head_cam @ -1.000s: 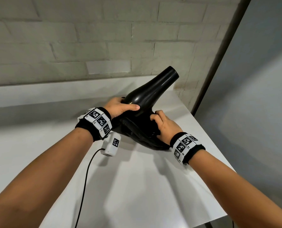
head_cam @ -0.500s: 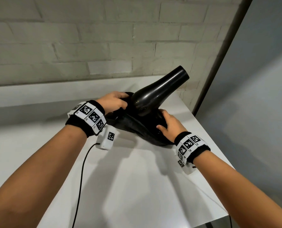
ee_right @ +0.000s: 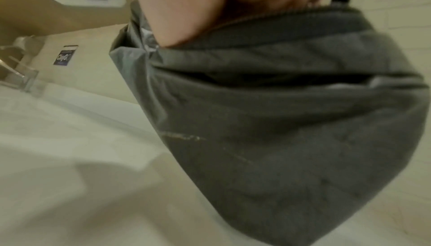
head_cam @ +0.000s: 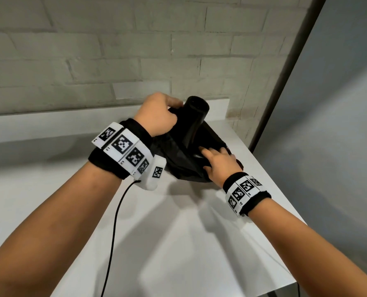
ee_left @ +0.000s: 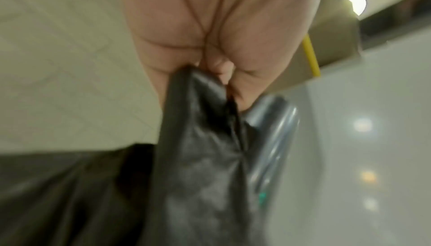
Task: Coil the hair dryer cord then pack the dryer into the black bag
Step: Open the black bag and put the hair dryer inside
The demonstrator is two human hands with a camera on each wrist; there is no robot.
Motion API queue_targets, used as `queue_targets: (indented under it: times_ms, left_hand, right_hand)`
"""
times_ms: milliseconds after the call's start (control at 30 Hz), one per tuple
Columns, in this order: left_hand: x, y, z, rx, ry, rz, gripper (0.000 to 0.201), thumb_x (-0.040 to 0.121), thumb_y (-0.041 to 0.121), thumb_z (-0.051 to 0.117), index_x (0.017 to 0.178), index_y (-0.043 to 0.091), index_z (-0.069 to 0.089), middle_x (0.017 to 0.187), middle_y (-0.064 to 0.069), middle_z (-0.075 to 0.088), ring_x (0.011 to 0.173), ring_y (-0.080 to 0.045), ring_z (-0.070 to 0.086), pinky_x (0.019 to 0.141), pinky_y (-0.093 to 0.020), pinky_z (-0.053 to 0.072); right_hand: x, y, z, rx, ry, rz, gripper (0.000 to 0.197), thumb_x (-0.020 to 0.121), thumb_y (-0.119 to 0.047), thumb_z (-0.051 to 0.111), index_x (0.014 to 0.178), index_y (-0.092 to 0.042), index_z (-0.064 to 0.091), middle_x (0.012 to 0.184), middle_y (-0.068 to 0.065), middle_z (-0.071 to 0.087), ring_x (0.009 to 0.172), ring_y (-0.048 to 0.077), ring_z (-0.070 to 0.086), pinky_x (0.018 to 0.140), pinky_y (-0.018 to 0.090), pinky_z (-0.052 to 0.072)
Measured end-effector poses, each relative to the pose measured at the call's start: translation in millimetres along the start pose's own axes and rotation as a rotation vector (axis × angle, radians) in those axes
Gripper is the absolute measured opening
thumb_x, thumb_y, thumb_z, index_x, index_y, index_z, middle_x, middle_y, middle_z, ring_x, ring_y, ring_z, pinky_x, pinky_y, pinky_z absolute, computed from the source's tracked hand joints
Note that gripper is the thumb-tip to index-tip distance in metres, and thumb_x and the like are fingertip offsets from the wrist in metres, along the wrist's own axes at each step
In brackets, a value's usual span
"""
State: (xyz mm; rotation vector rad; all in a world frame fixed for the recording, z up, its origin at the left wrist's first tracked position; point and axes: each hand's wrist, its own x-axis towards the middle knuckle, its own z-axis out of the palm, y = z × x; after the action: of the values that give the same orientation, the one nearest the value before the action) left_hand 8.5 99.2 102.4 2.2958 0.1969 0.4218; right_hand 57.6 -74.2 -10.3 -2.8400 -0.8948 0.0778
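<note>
The dryer (head_cam: 194, 123) now stands steeper in the black bag (head_cam: 212, 138), left hand (head_cam: 157, 116) and right hand (head_cam: 219, 162) grips clamped on its rim.

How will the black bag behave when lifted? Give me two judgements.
Probably floppy: the black bag bunches into folds where the left hand grips its edge. Likely bottom-heavy and saggy, since the hair dryer stands in it, nozzle poking out.

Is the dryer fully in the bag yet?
No, partly in. The dryer's nozzle sticks up out of the bag, whose mouth is open.
</note>
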Motion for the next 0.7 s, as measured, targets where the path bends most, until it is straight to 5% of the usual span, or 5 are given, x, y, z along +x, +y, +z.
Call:
queue_targets:
  times_ms: [100, 200, 433, 633, 700]
  left_hand:
    - [-8.2, 4.2, -6.4, -0.384, -0.253, -0.023, 0.06, 0.072, -0.005, 0.068, 0.126, 0.015, 0.054, 0.1, 0.002, 0.065, 0.094, -0.013, 0.063, 0.098, -0.026, 0.047]
    - [-10.8, -10.7, -2.4, -0.478, -0.458, 0.124, 0.085, 0.053, -0.005, 0.074, 0.126, 0.025, 0.042, 0.123, -0.002, 0.053, 0.11, -0.012, 0.057, 0.1, -0.025, 0.045]
    - [-8.4, -23.9, 24.2, -0.21, 0.115, 0.335, 0.053, 0.075, -0.014, 0.05, 0.122, 0.009, 0.059, 0.117, 0.006, 0.056, 0.117, -0.011, 0.054, 0.108, -0.023, 0.037]
    - [-14.2, -22.6, 34.9, -0.271, 0.184, 0.352, 0.051, 0.086, 0.002, 0.042, 0.136, 0.012, 0.045, 0.123, 0.012, 0.05, 0.113, 0.012, 0.043, 0.099, 0.0, 0.029]
    - [-15.0, -24.1, 33.3, -0.211, 0.15, 0.384, 0.053, 0.089, 0.005, 0.042, 0.14, 0.018, 0.04, 0.121, 0.014, 0.052, 0.114, 0.008, 0.048, 0.108, -0.012, 0.031]
  right_hand:
    - [-1.2, -0.3, -1.8, 0.104, 0.019, 0.041, 0.062, 0.084, -0.01, 0.048, 0.139, -0.025, 0.024, 0.141, 0.001, 0.04, 0.121, 0.033, 0.036, 0.098, 0.05, 0.038]
    - [-1.7, -0.8, -3.1, 0.159, 0.042, 0.051, 0.064, 0.079, -0.003, 0.045, 0.137, -0.024, 0.027, 0.139, 0.002, 0.043, 0.12, 0.035, 0.038, 0.096, 0.048, 0.04]
    - [-1.9, -7.8, -0.8, 0.198, 0.07, 0.04, 0.066, 0.077, 0.0, 0.042, 0.137, -0.025, 0.029, 0.136, 0.004, 0.046, 0.118, 0.036, 0.039, 0.095, 0.046, 0.04]
    - [-1.3, -10.5, -5.9, 0.108, 0.033, 0.05, 0.065, 0.081, 0.0, 0.04, 0.139, -0.026, 0.025, 0.137, 0.005, 0.043, 0.121, 0.034, 0.035, 0.099, 0.05, 0.034]
    - [-2.3, -9.6, -5.9, 0.088, 0.015, 0.054, 0.065, 0.082, -0.001, 0.041, 0.139, -0.027, 0.025, 0.141, 0.006, 0.04, 0.123, 0.033, 0.034, 0.101, 0.049, 0.032]
